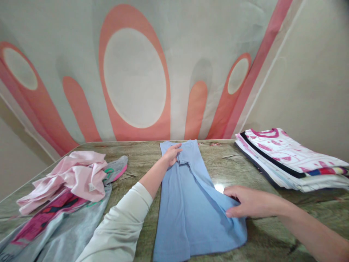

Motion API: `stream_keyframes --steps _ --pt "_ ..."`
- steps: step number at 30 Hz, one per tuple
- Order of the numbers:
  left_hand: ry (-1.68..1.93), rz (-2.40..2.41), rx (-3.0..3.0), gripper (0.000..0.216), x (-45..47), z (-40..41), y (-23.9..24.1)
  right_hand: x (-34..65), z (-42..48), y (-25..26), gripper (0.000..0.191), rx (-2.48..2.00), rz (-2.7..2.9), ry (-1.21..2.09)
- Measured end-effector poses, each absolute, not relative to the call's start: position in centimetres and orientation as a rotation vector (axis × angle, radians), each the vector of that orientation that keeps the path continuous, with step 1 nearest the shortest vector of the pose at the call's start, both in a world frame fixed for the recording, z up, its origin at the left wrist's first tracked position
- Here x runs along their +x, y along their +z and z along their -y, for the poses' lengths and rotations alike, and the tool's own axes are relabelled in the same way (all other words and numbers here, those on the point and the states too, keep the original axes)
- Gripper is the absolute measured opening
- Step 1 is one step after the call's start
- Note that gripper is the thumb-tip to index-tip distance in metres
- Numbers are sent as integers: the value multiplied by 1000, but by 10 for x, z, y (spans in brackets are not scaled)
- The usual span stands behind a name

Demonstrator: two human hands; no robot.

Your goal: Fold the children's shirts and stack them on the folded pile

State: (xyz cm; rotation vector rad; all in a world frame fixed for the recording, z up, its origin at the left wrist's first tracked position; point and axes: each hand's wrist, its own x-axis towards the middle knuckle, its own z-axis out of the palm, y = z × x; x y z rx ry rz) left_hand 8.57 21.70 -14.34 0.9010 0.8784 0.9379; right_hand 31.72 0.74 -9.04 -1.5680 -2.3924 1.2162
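Note:
A light blue garment (201, 214) lies lengthwise on the table, narrow at its far end and wider towards me. Its exact kind I cannot tell. My left hand (171, 154) rests on the far end of the cloth, fingers stretched out and pointing right. A small fold of fabric shows beside those fingers. At the near right side, my right hand (244, 202) pinches the garment's edge between thumb and fingers, and the cloth is raised a little there. A lengthwise crease runs down the garment's left part.
On the right of the wood-patterned table (215, 156) is a stack of folded clothes (289, 156), topped by a white shirt with pink print. Loose pink clothing (79, 171) and grey clothing (71, 233) lie heaped on the left. A patterned wall panel (180, 54) stands behind.

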Motion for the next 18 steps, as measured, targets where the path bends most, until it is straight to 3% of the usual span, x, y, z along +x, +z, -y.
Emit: stream_keyframes --steps 7,18 --pt "980 -833 912 58 85 -217 -138 276 18 -76 14 -1549 2291 1015" --pt "1036 -1026 1345 56 83 -221 -150 242 36 -98 20 -1488 2314 1207"
